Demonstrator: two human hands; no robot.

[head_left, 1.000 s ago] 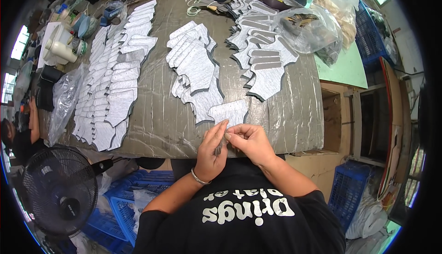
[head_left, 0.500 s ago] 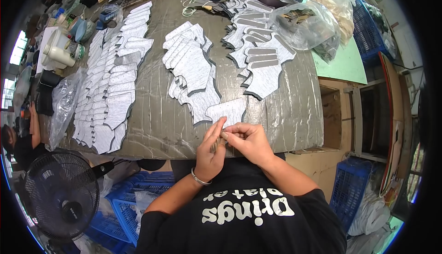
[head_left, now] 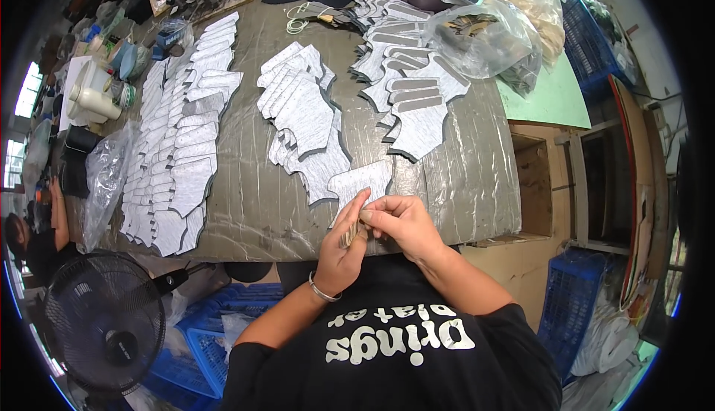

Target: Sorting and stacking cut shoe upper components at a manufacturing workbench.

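Observation:
My left hand [head_left: 341, 251], with a metal bangle at its wrist, is closed around a small stack of thin tan-edged strips [head_left: 349, 235]. The thumb and fingertips of my right hand [head_left: 398, 221] pinch at the stack's upper end; whether a single strip is between them is too small to tell. Just beyond my fingers a light-grey cut fabric piece [head_left: 361, 181] lies on the table, its near end hidden by my left hand. An overlapping pile of similar pieces [head_left: 304, 117] lies behind it. To the right, more fabric pieces [head_left: 421, 128] bear dark grey strips [head_left: 417, 102].
Long overlapping rows of grey fabric pieces [head_left: 195, 176] cover the table's left part. Clear plastic bags [head_left: 484, 38] lie at the far right by a green board [head_left: 547, 102]. A black fan [head_left: 104, 321] and blue crates [head_left: 205, 355] stand at the near left. Another person [head_left: 41, 239] is at far left.
My view has shifted slightly. My right fingers still pinch at the stack, and the strips show more plainly in my left hand. The fabric pieces lie as before.

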